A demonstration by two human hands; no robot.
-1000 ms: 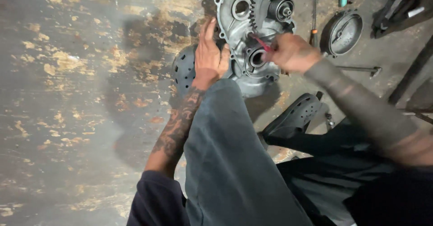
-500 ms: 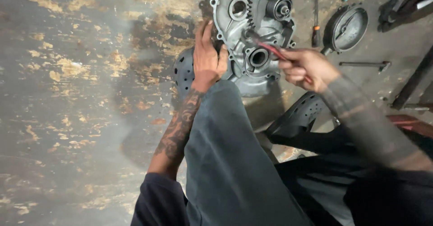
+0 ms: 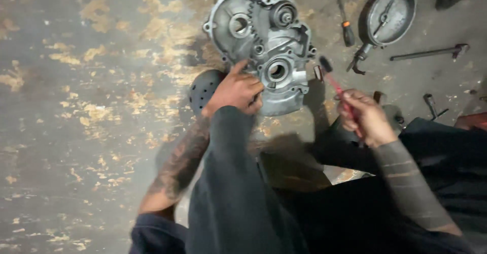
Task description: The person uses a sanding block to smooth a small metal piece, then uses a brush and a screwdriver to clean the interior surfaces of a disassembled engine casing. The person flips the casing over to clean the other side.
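Hands first: left hand [image 3: 234,91] reaches forward over the raised knee [image 3: 231,183] and rests on the lower left edge of the grey engine case [image 3: 264,46], fingers bent against the casting, index pointing up along it. Right hand [image 3: 366,118] is off to the right, clear of the case, fingers clamped round the red handle of a small brush [image 3: 335,84] that tilts up and left, dark bristle head near the case's right edge but not touching. The case lies flat on the stained concrete floor [image 3: 76,107], open side up, gears and bearing bores showing. Something dark and perforated [image 3: 203,89] sits just beside the left hand, half hidden by the wrist; might be a disc, hard to tell. Up right: a round metal cover [image 3: 390,15], a screwdriver [image 3: 344,15], a long bar tool [image 3: 431,53]. Dark trousers block the lower middle.
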